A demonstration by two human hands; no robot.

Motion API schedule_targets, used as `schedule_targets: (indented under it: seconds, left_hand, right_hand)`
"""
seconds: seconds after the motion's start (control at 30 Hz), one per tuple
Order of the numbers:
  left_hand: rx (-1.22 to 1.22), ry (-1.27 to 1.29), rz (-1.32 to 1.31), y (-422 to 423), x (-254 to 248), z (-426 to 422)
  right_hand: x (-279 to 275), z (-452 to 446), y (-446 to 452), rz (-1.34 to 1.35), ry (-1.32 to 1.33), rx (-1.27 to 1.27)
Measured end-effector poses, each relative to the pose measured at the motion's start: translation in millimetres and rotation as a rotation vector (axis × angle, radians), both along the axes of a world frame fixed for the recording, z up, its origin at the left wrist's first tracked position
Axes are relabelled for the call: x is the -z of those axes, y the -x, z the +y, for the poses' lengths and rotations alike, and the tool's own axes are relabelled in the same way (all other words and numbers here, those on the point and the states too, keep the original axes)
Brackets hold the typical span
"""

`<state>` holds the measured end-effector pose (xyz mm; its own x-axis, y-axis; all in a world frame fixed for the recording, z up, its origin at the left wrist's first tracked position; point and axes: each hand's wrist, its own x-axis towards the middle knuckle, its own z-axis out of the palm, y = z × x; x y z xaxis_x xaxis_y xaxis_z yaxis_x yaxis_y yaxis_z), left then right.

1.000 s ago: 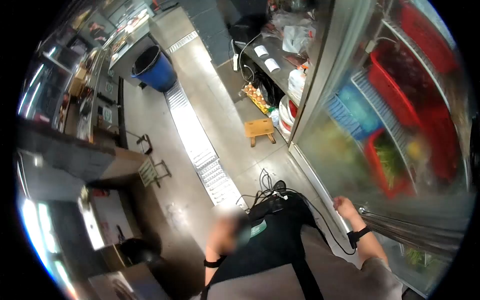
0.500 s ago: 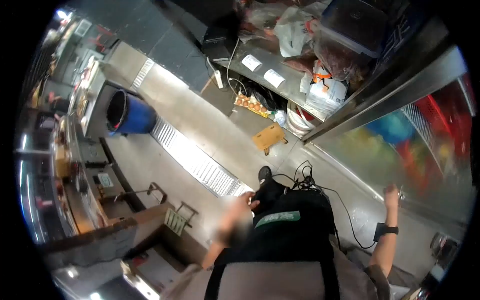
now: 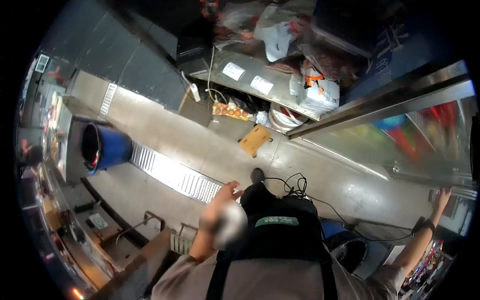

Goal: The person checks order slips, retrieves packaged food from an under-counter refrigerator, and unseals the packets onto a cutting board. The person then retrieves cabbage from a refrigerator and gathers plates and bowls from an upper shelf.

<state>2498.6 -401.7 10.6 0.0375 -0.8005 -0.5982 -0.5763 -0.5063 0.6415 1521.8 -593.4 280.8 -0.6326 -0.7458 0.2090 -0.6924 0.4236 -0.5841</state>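
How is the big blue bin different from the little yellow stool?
The blue bin is round and deep, while the stool has a flat top on short legs. The bin is blue with a dark opening; the stool is yellowish. The bin looks much bigger, and the stool is small and low. Both are on the floor.

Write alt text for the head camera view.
A person's right hand is stretched out at the edge of a glass door, while the left hand, partly blurred, is in front of the body. On the kitchen floor ahead are a small wooden stool, a drain grate and a blue bin.
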Motion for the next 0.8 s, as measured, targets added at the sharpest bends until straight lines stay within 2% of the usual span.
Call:
schedule_targets:
  seconds: [0.1,0.13,0.23,0.3,0.33,0.37,0.4,0.43,0.5,0.57,0.63,0.7,0.73,0.77,0.8]
  left_hand:
    - [0.096,0.004,0.018,17,-3,-4]
    - [0.161,0.020,0.034,25,-16,-13]
    - [0.235,0.052,0.065,39,-10,-14]
    - [0.124,0.036,0.081,52,-15,-19]
    - [0.130,0.045,0.076,57,-12,-18]
    - [0.135,0.055,0.070,62,-8,-16]
    - [0.139,0.056,0.066,74,-13,-15]
    - [0.129,0.057,0.054,86,-18,-13]
    - [0.164,0.129,-0.014,112,-16,-2]
    - [0.128,0.161,-0.040,161,-47,8]
    - [0.100,0.160,-0.085,205,-55,26]
    - [0.034,0.139,-0.072,254,-45,54]
    - [0.032,0.182,-0.036,279,-48,68]
    - [0.044,0.217,-0.008,298,-57,85]
    - [0.048,0.169,0.035,321,-67,98]
  right_hand:
    - [-5,-7,-13,-0.102,-0.051,0.114]
    - [0,6,13,-0.109,-0.043,0.141]
    - [3,18,2,-0.046,0.019,-0.080]
    - [-6,32,-26,0.071,0.071,-0.246]
    - [-11,36,-33,0.170,0.041,-0.238]
    - [-22,41,-60,0.421,-0.030,-0.158]
    - [-13,43,-45,0.096,0.058,-0.133]
    - [-23,44,-90,0.030,0.108,-0.070]
    - [-11,39,-85,-0.154,0.267,-0.203]
    - [-3,25,-81,-0.214,0.322,-0.225]
    - [8,11,-63,-0.270,0.357,-0.261]
    - [26,-1,-37,0.032,0.302,-0.215]
    - [36,-5,-29,0.252,0.370,-0.280]
    - [29,2,-50,0.351,0.416,-0.294]
    - [14,14,-79,0.178,0.381,-0.250]
